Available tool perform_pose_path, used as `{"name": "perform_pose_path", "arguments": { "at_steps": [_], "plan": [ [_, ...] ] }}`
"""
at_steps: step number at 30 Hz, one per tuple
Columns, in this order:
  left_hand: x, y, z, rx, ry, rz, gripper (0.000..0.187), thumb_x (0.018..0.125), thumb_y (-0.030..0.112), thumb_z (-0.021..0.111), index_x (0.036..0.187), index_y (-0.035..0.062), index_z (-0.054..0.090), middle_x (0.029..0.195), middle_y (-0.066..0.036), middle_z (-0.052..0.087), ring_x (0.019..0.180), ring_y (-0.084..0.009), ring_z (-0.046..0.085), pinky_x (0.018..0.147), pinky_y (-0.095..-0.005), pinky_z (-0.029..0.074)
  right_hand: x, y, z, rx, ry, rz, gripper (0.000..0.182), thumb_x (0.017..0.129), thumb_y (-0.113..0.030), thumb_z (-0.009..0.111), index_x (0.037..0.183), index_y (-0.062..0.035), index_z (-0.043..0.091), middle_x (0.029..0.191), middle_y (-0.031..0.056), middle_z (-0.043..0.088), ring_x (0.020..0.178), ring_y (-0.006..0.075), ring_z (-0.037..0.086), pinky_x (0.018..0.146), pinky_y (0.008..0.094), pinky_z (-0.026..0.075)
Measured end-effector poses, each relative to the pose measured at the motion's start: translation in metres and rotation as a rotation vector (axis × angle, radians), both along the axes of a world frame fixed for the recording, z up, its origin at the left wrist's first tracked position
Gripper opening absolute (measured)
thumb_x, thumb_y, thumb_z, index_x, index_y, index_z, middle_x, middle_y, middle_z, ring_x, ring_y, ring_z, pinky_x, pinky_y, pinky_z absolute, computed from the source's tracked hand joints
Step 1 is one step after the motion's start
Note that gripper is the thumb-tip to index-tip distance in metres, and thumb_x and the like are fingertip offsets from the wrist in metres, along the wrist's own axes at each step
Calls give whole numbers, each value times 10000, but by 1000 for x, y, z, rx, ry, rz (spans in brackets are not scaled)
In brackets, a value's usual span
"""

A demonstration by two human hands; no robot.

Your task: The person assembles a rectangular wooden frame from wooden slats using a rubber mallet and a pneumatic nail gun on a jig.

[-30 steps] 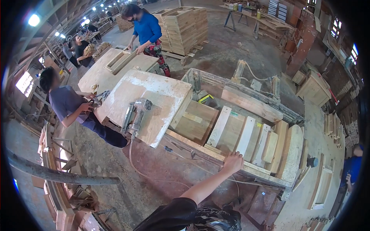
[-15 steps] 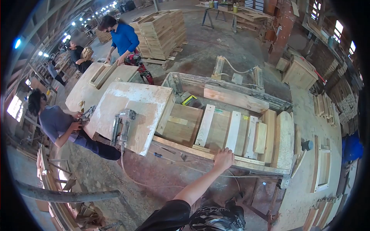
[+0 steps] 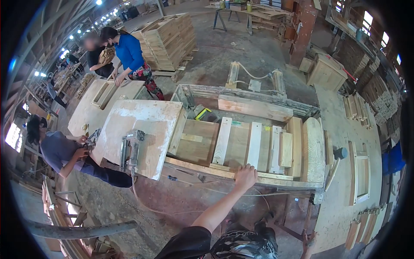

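My left hand (image 3: 246,177) is on the front wooden rail (image 3: 222,172) of the bench, its fingers bent over the edge beside the lower end of a pale slat (image 3: 254,144). More pale slats lie across a wooden panel (image 3: 198,149) inside the bench frame, with a short block (image 3: 286,150) and a wide grained board (image 3: 312,149) to the right. A skin-coloured shape low at the right, by the bench leg, looks like my right hand (image 3: 308,242); its fingers cannot be made out. A nail gun (image 3: 133,151) lies on the white-smeared board (image 3: 142,113) at the left.
One person in blue (image 3: 130,52) and another in black (image 3: 98,60) stand beyond the left table. A third person (image 3: 62,151) holds a tool at its near side. Clamps (image 3: 233,75) stand behind the bench. A hammer (image 3: 338,157) lies at the right, and an air hose (image 3: 151,205) hangs below.
The view has shifted, so the bench appears farther left. My left hand stays on the rail. The person in black now appears closer to the one in blue. The skin-coloured shape shows more clearly at lower right.
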State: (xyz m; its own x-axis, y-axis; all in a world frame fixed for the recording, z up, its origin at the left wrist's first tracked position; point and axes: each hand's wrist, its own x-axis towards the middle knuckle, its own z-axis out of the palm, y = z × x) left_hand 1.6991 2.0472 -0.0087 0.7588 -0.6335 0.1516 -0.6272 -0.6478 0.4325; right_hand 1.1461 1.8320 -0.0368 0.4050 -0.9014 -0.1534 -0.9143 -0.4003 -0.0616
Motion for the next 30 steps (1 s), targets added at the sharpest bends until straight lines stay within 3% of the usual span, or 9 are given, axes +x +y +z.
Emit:
{"name": "perform_pose_path", "arguments": {
  "at_steps": [5, 8, 10, 14, 16, 19, 22, 25, 30],
  "plan": [
    [0, 0, 0, 17, 17, -2, 291, 918, 256, 505, 858, 34, 683, 917, -150, 662, 923, -296, 652, 856, -462, 474, -6, 5, -12, -36, -119, -21, 741, 838, -281, 734, 1440, 15, 420, 1360, 263, 512, 1084, 366, 579, 961, 445, 457],
    [-1, 0, 2, 16, 5, -10, 292, 918, 255, 506, 871, 32, 688, 928, -153, 664, 912, -301, 655, 859, -468, 473, -12, 3, -17, -41, -10, -50, 734, 855, -276, 722, 1448, 20, 405, 1397, 258, 492, 1139, 352, 570, 985, 430, 452],
    [-1, -2, 3, 11, 0, -27, 294, 918, 256, 506, 877, 31, 691, 932, -154, 665, 911, -303, 656, 861, -470, 473, -7, 0, -8, 168, -77, -209, 749, 864, -330, 711, 1455, 10, 400, 1458, 250, 443, 1272, 351, 504, 1067, 405, 407],
    [-2, -2, 3, 43, 15, 3, 291, 915, 264, 513, 882, 40, 695, 940, -151, 665, 934, -310, 659, 869, -466, 473, 72, 37, 91, 387, -216, -390, 767, 863, -366, 705, 1461, 2, 396, 1505, 228, 402, 1360, 345, 434, 1131, 367, 354],
    [-2, -3, -1, -54, -110, 25, 274, 897, 229, 519, 779, 44, 683, 848, -148, 678, 827, -319, 668, 807, -447, 490, 80, 38, 103, 269, 12, -276, 784, 849, -358, 724, 1461, 6, 397, 1507, 226, 402, 1349, 341, 445, 1111, 362, 377],
    [-2, -2, 2, 28, -11, 5, 279, 906, 255, 524, 862, 41, 698, 936, -151, 672, 884, -307, 667, 864, -456, 476, 71, 36, 88, 276, -58, -326, 804, 823, -371, 744, 1448, 9, 410, 1486, 249, 414, 1306, 374, 481, 1079, 384, 412],
    [-2, -2, -1, 4, -61, 1, 265, 897, 241, 537, 827, 42, 698, 891, -143, 677, 845, -303, 670, 840, -449, 479, 50, 30, 62, 165, -49, -271, 812, 800, -375, 761, 1420, 29, 427, 1467, 257, 432, 1259, 392, 520, 1043, 410, 442],
    [-2, -2, -1, -39, -93, 8, 250, 885, 229, 551, 797, 46, 696, 844, -134, 679, 818, -300, 671, 808, -444, 482, 52, 35, 67, 105, -66, -251, 789, 775, -364, 779, 1410, -23, 457, 1492, 226, 413, 1258, 428, 502, 1051, 454, 435],
    [-2, -3, 0, -45, -123, -8, 250, 882, 226, 548, 791, 48, 697, 832, -134, 681, 807, -294, 672, 784, -446, 481, 68, 39, 85, 109, -11, -285, 791, 777, -375, 775, 1410, -28, 451, 1487, 225, 420, 1232, 442, 518, 1036, 463, 445]
  ]
}}
